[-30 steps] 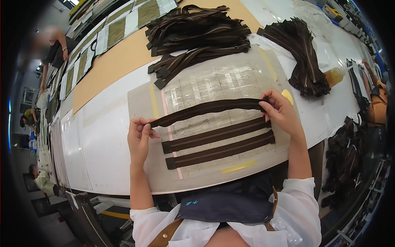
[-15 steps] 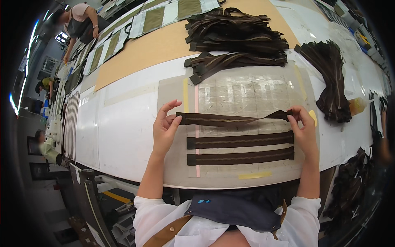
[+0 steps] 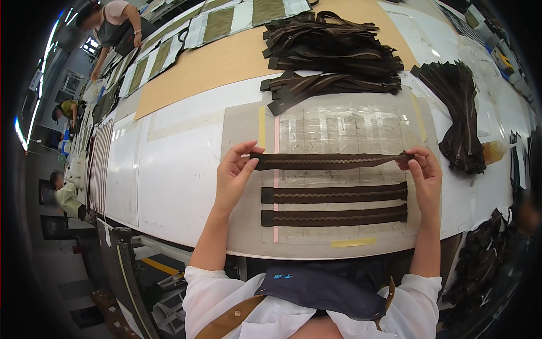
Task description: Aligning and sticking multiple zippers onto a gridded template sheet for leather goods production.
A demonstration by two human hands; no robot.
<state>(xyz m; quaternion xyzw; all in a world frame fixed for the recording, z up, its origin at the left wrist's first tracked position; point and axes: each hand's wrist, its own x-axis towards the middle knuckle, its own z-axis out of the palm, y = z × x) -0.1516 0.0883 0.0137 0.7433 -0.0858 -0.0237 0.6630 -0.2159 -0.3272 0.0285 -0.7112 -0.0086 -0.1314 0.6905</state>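
A dark brown zipper [image 3: 330,161] with metal teeth is stretched between my two hands, over a grey board [image 3: 237,231] on the table. My left hand [image 3: 234,172] pinches its black left end between thumb and fingers. At the other end my right hand [image 3: 422,172] grips the zipper's tip, where the tape narrows and twists a little. Two more brown zippers lie flat and parallel on the board, nearer to me: a middle zipper [image 3: 339,194] and a front zipper [image 3: 339,216], each with a black tab at its left end. A pink strip [image 3: 276,234] runs beneath the left ends.
Piles of zippers [image 3: 333,48] lie beyond the board, and another zipper bundle [image 3: 454,116] at the right, beside a bottle of yellowish liquid [image 3: 494,151]. Green-and-white fabric pieces [image 3: 220,25] line the far left. A co-worker [image 3: 116,28] leans over the table there.
The held zipper has been drawn straighter and flatter, its twist at the right end now smaller. The whole view has shifted slightly; the two lying zippers stay on the board.
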